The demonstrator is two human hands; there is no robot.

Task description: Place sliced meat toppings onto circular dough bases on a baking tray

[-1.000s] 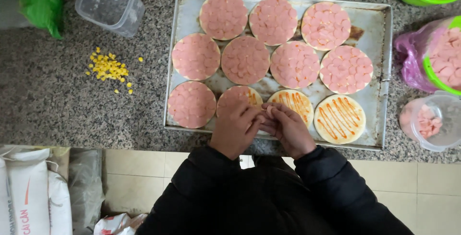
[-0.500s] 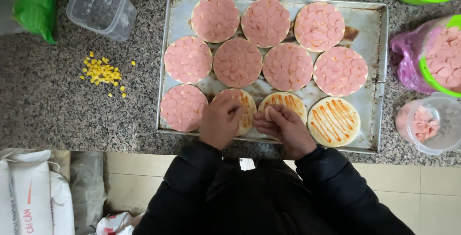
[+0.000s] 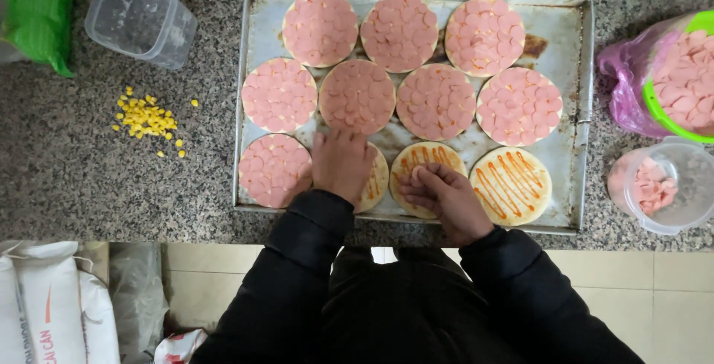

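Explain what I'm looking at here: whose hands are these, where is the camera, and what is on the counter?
The view comes from a camera worn on a person's head, looking straight down at their own two bare hands in black sleeves. On the speckled stone counter lies a metal baking tray with ten small round dough bases. Eight are covered with pink sausage slices; the two at the lower right show only orange sauce stripes. The left hand rests palm down on a partly hidden base in the bottom row. The right hand, fingers curled, sits over the next sauced base; whether it holds slices is unclear. Nearby are loose corn kernels, an empty clear tub and a clear tub of pink slices.
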